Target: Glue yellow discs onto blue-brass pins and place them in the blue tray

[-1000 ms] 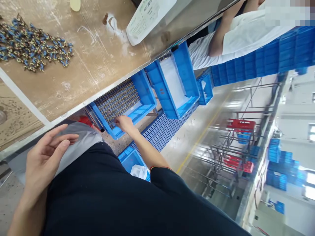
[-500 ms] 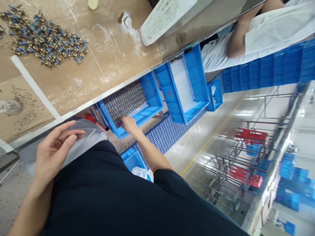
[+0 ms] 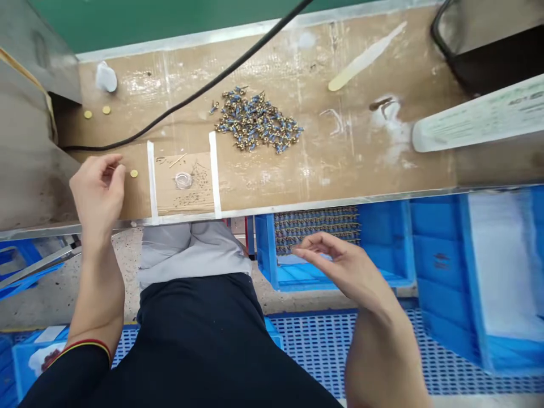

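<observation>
My left hand (image 3: 100, 190) is over the left end of the bench, its fingers loosely bent and apart from the thumb. A small yellow disc (image 3: 134, 173) lies on the bench just right of it. In front of a blue crate (image 3: 306, 277) below the bench edge hangs my right hand (image 3: 346, 263), fingers half curled and nothing visible in them. Inside that crate stand rows of small brass-coloured parts (image 3: 318, 224) with blue pieces. A loose pile of similar brass and blue parts (image 3: 257, 122) lies on the bench.
White tape strips (image 3: 215, 175) border a cardboard patch with a small clear round item (image 3: 183, 180). A black cable (image 3: 204, 88) crosses the bench. A long white printed box (image 3: 480, 116) lies at right. Another blue crate (image 3: 446, 272) holds white sheet.
My view has swung left to face the bench squarely. My right hand has come out of the crate of rowed parts. My left hand has moved over the bench's left end.
</observation>
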Tool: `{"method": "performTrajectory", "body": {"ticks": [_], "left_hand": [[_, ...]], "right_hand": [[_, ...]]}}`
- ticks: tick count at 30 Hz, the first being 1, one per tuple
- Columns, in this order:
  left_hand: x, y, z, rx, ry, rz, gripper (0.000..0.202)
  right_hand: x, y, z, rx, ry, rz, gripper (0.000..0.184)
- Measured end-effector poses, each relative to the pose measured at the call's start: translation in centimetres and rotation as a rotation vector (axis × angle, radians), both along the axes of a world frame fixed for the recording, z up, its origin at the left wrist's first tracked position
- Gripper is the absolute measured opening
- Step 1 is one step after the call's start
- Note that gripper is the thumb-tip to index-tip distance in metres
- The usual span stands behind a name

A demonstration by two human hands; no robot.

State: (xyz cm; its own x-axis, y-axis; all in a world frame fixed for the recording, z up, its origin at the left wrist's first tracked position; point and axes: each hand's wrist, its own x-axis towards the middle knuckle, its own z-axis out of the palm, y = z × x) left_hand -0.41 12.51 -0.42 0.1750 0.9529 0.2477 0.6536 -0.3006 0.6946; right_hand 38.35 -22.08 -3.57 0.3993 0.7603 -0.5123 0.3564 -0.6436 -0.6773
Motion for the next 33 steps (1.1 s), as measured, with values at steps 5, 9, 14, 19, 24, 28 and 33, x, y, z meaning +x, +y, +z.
{"method": "performTrajectory", "body": {"ticks": [5,9,14,19,24,28,33], "left_hand": [[-0.8,0.9,-1.1,-0.035,0.141,-0.131,0.024],[-0.5,0.4,-0.9,0.005,0.201,-0.124,0.018],[-0.7,-0.1,-0.3,-0.041,0.187,-0.105,0.019],[-0.9,-0.5,-0.9,-0.025,0.156,-0.089,0.02],[-0.9,-0.8,-1.5,-0.022,0.154,-0.092,0.021],[-1.1,-1.3,-1.8,-0.04,0.064,-0.092,0.021],[-0.4,-3.1,-2.2,-0.062,-0.107,-0.057,0.015]], "right_hand": [[-1.8,6.5,3.6,0.265,-0.091,-0.043,0.023],[-1.6,12.8,2.6,0.494,-0.218,-0.068,0.015],[-0.6,18.9,0.8,0.599,-0.378,-0.021,0.015],[-1.2,22.6,0.7,0.524,-0.484,0.143,0.018],[-2.1,24.2,0.3,0.352,-0.579,0.136,0.013],[-2.4,24.0,0.0,0.343,-0.61,0.162,0.009],[-2.7,23.0,-0.1,0.387,-0.566,0.171,0.011]]}}
